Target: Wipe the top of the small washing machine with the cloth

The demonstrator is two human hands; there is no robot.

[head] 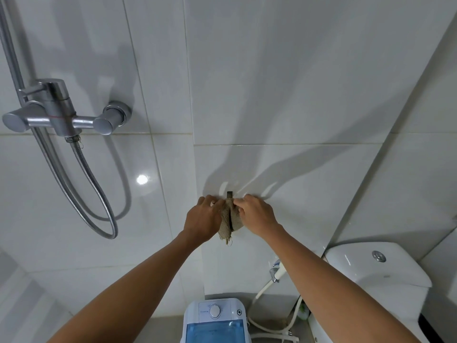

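- While white wall tiles (pixel 296 82) fill the view, left hand (pixel 202 219) and right hand (pixel 257 215) both pinch the cloth (pixel 228 222) on a wall hook (pixel 229 194).
- Below the hands, the small washing machine (pixel 215 320) is cut off; fingertips hidden.

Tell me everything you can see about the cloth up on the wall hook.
The cloth is a small beige-brown rag of coarse woven fabric, bunched into vertical folds with a frayed thread at its lower corner. It hangs against the white tiled wall from a small dark hook, above the washing machine. The left hand and right hand both pinch it near its top, one on each side. Whether it is wet cannot be told.
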